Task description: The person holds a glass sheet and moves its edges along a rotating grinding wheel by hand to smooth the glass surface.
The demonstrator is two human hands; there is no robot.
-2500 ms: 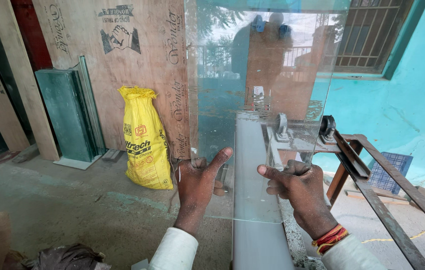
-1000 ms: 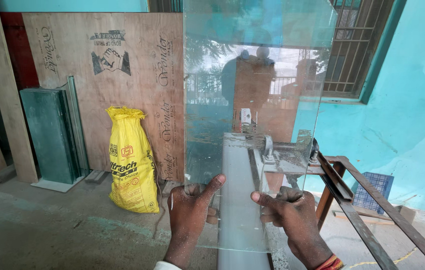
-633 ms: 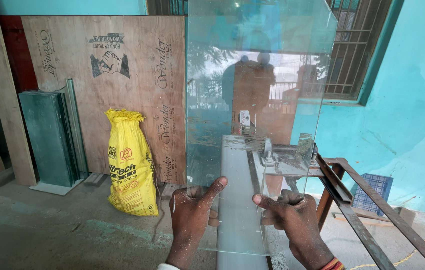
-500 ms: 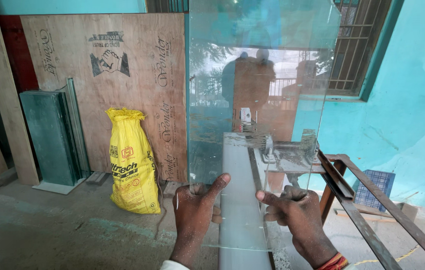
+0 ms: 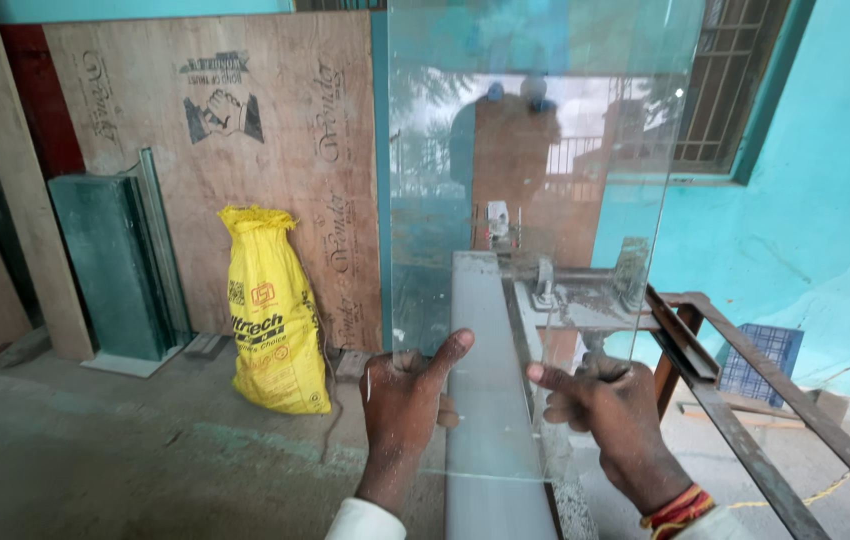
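Above the bench (image 5: 490, 400), both hands grip an upright, seemingly clear glass sheet (image 5: 535, 150).

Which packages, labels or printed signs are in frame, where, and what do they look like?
Yellow woven plastic sack: upright on the floor left of the clear glass sheet, top bunched, with red and dark print.
Brown plywood board: leans on the wall behind the sack, with a dark clasped-hands emblem and slanted lettering.
Blue plastic crate: on the floor at right, gridded, no label visible.
No screens.
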